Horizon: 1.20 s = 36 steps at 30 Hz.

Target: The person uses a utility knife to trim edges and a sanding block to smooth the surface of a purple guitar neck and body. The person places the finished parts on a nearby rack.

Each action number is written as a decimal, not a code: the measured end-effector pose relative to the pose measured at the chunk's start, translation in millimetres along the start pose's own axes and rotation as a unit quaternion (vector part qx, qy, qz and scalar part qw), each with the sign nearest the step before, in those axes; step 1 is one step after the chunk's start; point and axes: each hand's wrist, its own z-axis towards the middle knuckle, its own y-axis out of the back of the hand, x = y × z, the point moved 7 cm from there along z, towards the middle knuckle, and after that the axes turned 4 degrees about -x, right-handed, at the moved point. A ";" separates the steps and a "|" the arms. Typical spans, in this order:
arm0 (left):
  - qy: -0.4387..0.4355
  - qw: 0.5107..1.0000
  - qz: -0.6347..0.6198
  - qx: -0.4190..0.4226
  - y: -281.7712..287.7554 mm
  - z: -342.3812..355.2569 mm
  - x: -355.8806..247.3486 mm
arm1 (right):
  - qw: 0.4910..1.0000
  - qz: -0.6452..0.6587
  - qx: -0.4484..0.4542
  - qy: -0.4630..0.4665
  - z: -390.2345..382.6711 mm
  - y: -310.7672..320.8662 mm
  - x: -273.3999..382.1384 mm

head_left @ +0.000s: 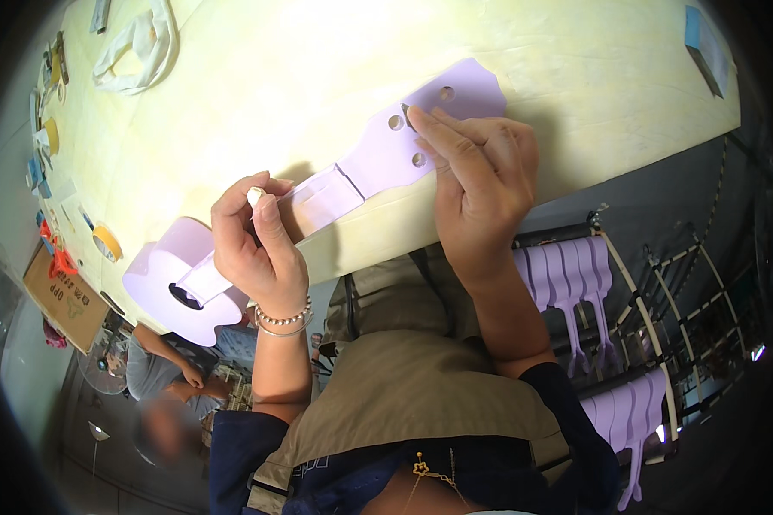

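A lilac ukulele body [167,292] lies at the table's left edge; its neck [322,193] runs up to the right to a headstock [380,154] with several round holes. My left hand [258,245] is closed round the neck, a small white thing [256,196] at the tip of its thumb or forefinger. My right hand [481,189] is over the headstock, fingers bent and pressed on a small dark piece [405,118] between two holes; the piece is mostly hidden by the fingertips.
Pale table [575,69] with white cloth loop [137,47], blue-edged block [704,51], tape rolls [106,243] and red tool [60,257]. A cardboard box [64,305] sits left. Racks of lilac bodies [563,270] stand below right; another person [155,369] works lower left.
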 end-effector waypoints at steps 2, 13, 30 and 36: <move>-0.007 1.000 0.003 -0.003 0.4 -0.2 1.6 | 1.000 0.009 0.002 0.003 0.2 0.5 -1.7; -0.030 0.999 0.020 -0.006 0.2 0.1 0.9 | 0.999 -0.010 0.005 0.040 0.7 1.5 0.4; 0.027 0.999 0.027 0.028 -0.9 -2.2 2.8 | 0.999 0.037 0.010 0.005 0.3 0.4 -6.3; 0.028 0.999 0.018 0.030 -1.3 -2.4 2.6 | 1.000 0.000 -0.006 0.019 -1.0 -0.4 -2.0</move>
